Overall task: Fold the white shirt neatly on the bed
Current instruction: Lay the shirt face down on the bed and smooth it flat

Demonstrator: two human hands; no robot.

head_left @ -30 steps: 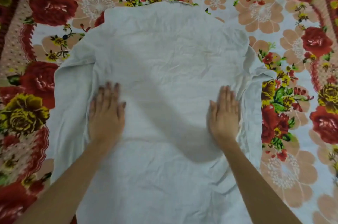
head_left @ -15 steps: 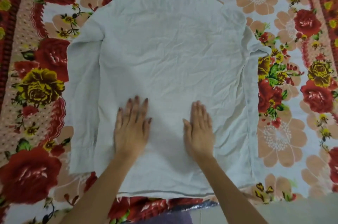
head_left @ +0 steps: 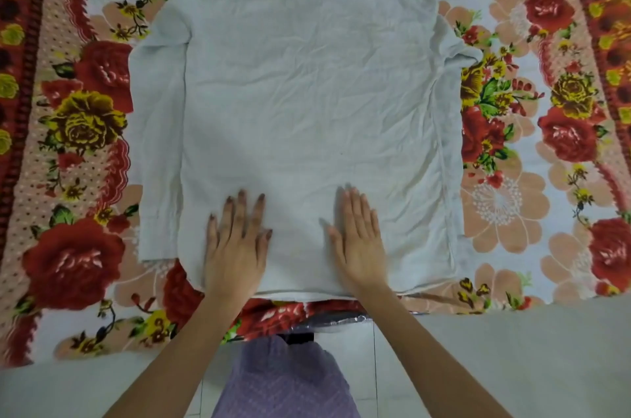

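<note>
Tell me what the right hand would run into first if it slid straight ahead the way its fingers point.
Nothing but the white shirt itself: the right hand lies flat on it, fingers pointing up the shirt's wrinkled body. That path looks free up to the far edge.

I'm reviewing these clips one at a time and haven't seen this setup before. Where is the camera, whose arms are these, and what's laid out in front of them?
There is no machine here. A person wears a camera on the head, looking forward and down, so the two bare arms entering from the bottom are their own. A white shirt lies spread on a bed covered by a flowered sheet, with its sleeves lying along its two sides. The left hand and the right hand both lie flat, palms down, on the shirt near its lower hem, fingers pointing away from the person. Neither hand grips anything; they look to be pressing the cloth flat. Below the bed edge you see pale floor and the person's purple clothing.
</note>
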